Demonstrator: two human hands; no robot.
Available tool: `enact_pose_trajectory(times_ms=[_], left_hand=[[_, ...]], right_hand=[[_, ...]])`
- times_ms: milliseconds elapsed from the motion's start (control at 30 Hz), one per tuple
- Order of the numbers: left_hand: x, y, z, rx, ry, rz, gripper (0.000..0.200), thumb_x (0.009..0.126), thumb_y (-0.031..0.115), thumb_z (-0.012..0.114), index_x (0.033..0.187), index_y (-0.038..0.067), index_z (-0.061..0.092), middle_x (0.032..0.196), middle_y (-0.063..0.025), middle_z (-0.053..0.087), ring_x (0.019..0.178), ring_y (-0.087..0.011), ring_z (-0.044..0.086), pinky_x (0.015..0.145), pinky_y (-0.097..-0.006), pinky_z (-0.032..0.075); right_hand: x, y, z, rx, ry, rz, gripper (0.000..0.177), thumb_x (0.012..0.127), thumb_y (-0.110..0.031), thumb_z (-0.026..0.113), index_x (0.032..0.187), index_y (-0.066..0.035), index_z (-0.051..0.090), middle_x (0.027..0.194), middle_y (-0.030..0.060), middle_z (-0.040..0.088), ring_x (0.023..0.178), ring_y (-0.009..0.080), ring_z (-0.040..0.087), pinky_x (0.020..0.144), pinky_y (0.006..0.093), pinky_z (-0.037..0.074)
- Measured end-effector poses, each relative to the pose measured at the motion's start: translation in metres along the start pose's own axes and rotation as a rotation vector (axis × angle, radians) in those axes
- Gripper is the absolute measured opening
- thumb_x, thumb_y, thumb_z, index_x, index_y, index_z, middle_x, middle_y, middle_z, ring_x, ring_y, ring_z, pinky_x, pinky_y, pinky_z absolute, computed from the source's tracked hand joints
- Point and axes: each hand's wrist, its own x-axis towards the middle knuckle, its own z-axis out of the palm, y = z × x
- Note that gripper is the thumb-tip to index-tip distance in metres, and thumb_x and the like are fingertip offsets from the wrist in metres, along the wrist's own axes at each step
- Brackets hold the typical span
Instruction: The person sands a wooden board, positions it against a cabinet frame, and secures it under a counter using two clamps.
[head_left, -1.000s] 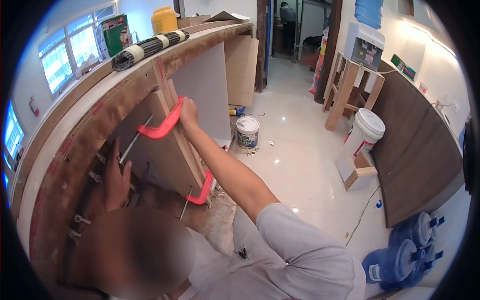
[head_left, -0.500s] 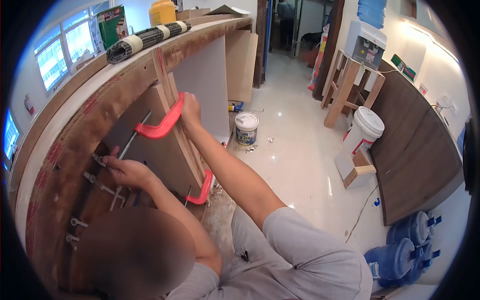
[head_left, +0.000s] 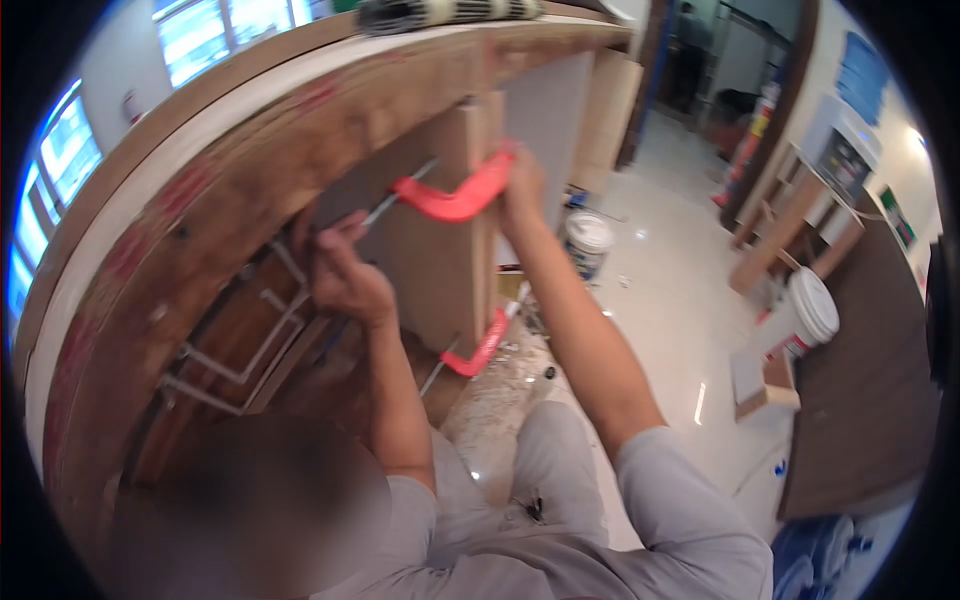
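Head view showed the right hand (head_left: 522, 188) grasping a red metal C-clamp (head_left: 455, 200) on an upright plywood panel (head_left: 440, 275), left hand (head_left: 345, 280) clenched on its steel screw (head_left: 398, 198).

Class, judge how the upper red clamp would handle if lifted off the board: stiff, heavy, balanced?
Probably stiff: the upper red clamp has a thick C-frame spanning the board. Likely heavy for its size, since frame and long screw look metal. Possibly unbalanced: the screw sticks out toward the left hand, away from the right hand.
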Motion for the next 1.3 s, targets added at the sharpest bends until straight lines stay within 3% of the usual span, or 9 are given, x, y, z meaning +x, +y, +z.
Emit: enact_pose_trajectory(times_ms=[133,167,300,433,867,1033,1133,1233,1300], left_hand=[[0.022,-0.014,-0.027,-0.05,-0.328,0.327,0.061,0.1,0.04,0.032,0.083,-0.007,0.066,0.089,-0.0154,0.068,0.112,-0.0348,0.053,0.096,-0.0465,0.039],[0.024,-0.014,-0.032,-0.086,-0.411,0.305,0.055,0.1,0.038,0.031,0.092,-0.005,0.065,0.105,-0.0183,0.065,0.117,-0.0335,0.05,0.101,-0.0465,0.034],[0.007,-0.003,-0.054,-0.177,-0.103,-0.351,0.06,0.097,0.045,0.037,0.127,-0.006,0.043,0.136,-0.0198,0.043,0.124,-0.0319,0.045,0.102,-0.0479,0.034],[-0.003,0.01,-0.086,-0.924,-0.296,-1.338,0.065,0.095,0.048,0.039,0.126,-0.009,0.041,0.134,-0.0271,0.042,0.125,-0.035,0.043,0.104,-0.0483,0.035],[0.031,0.035,-0.053,-0.789,-0.283,-1.292,0.034,0.098,0.027,0.038,0.11,-0.004,0.048,0.113,-0.022,0.059,0.104,-0.0287,0.06,0.091,-0.0386,0.051],[0.038,0.042,-0.056,-1.045,-0.414,-1.354,0.032,0.098,0.021,0.04,0.112,-0.005,0.051,0.109,-0.0227,0.061,0.093,-0.0266,0.065,0.077,-0.0336,0.057],[0.043,0.034,-0.053,-1.016,-0.434,-1.403,0.018,0.095,0.017,0.049,0.1,0.001,0.053,0.093,-0.0143,0.064,0.075,-0.0181,0.064,0.065,-0.0284,0.056],[0.039,0.026,-0.059,-0.934,-0.506,-1.35,0.012,0.093,0.017,0.054,0.093,0.006,0.052,0.084,-0.0076,0.062,0.067,-0.0127,0.059,0.056,-0.0245,0.049],[0.04,0.034,-0.056,-0.86,-0.49,-1.335,0.011,0.093,0.018,0.055,0.09,0.009,0.052,0.08,-0.0043,0.059,0.065,-0.0111,0.055,0.052,-0.0231,0.044]], right_hand=[[0.004,0.0,0.007,0.125,0.153,-0.012,0.022,0.092,-0.022,0.045,0.095,-0.003,0.056,0.087,0.0073,0.059,0.08,0.018,0.058,0.075,0.0332,0.047],[0.001,-0.002,0.006,0.129,0.15,-0.006,0.023,0.092,-0.022,0.045,0.096,-0.002,0.055,0.089,0.0075,0.059,0.081,0.0184,0.058,0.077,0.0335,0.047],[0.003,-0.003,0.003,0.129,0.131,-0.007,0.024,0.091,-0.022,0.046,0.098,-0.001,0.056,0.09,0.0073,0.059,0.081,0.0184,0.058,0.078,0.0334,0.045],[0.007,-0.001,0.003,0.061,0.162,-0.024,0.022,0.09,-0.02,0.046,0.096,-0.003,0.057,0.087,0.0057,0.059,0.076,0.0164,0.057,0.071,0.0309,0.045],[0.015,-0.001,-0.001,-0.115,0.119,-0.099,0.029,0.088,-0.017,0.038,0.087,0.005,0.057,0.088,0.0139,0.058,0.081,0.0223,0.055,0.076,0.0365,0.042],[0.009,-0.005,-0.001,-0.14,0.082,-0.091,0.031,0.088,-0.017,0.037,0.088,0.007,0.058,0.089,0.0169,0.06,0.083,0.025,0.055,0.076,0.0388,0.041],[0.027,0.009,-0.018,-0.24,0.014,-0.088,0.023,0.089,-0.019,0.043,0.097,0.0,0.054,0.089,0.0072,0.057,0.079,0.0173,0.055,0.07,0.0293,0.044],[0.03,0.005,-0.02,-0.537,0.123,-0.173,0.031,0.091,-0.021,0.045,0.107,0.003,0.053,0.098,0.0104,0.058,0.09,0.0204,0.056,0.081,0.0313,0.044],[-0.018,-0.031,-0.008,-0.706,0.186,-0.69,0.037,0.092,-0.022,0.047,0.117,0.005,0.049,0.105,0.013,0.059,0.1,0.0225,0.056,0.091,0.0342,0.041]])
